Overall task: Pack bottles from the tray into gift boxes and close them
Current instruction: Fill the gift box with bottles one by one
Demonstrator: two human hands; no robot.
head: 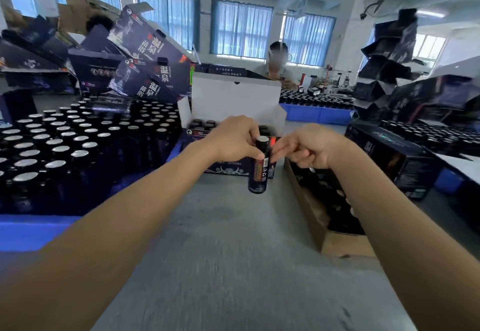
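My left hand (237, 139) grips a dark bottle (258, 172) with a silver cap near its top, holding it upright above the grey table just in front of the open gift box (233, 96). My right hand (310, 147) is beside the bottle on its right, fingers loosely curled, the index fingertip touching the bottle's side. The gift box has its white lid flap raised, and several dark bottles stand inside it. A blue tray (31, 229) at the left holds several rows of silver-capped bottles (54, 148).
A cardboard box (335, 242) with dark bottles lies at the right of the table. Dark printed gift boxes (145, 44) are piled at the back left and right. Another tray of bottles (317, 112) stands behind, where a person (278, 68) works.
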